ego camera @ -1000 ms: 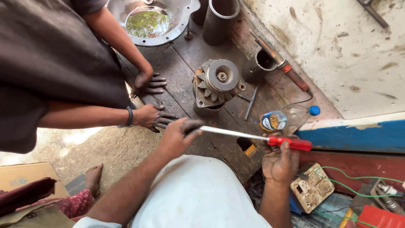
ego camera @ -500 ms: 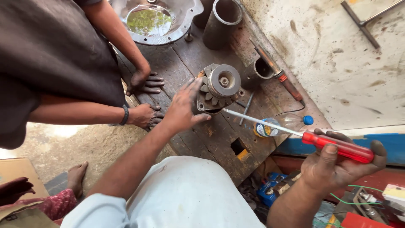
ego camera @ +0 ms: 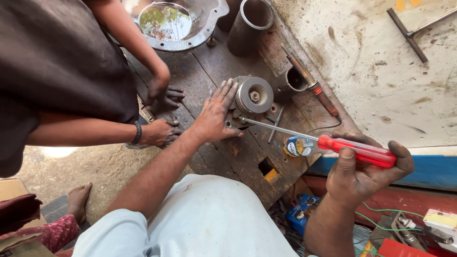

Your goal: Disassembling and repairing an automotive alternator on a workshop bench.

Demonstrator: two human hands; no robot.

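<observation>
A round grey metal alternator with a grooved pulley (ego camera: 251, 97) was seen standing on the dark, oil-stained wooden workbench (ego camera: 247, 157), roughly midway between its near and far edges. The left hand (ego camera: 215, 113) was laid flat against the alternator's left flank, fingers spread apart and pressing rather than gripping. The right hand (ego camera: 364, 173) was held well off the bench's near right corner, its fingers clamped around the translucent red handle of a long steel-shafted screwdriver (ego camera: 354, 150). The screwdriver's long axis was directed from lower right to upper left, and its tip was brought to the alternator's lower housing, just beside the left thumb; whether the tip was seated in a screw head cannot be told. The alternator thus lay up and to the left of the right hand, with the left hand much the nearer. A small round blue-and-yellow tin (ego camera: 296, 146) lay under the shaft. A second person's two dark-stained hands (ego camera: 162, 114) were rested on the bench's left edge.
</observation>
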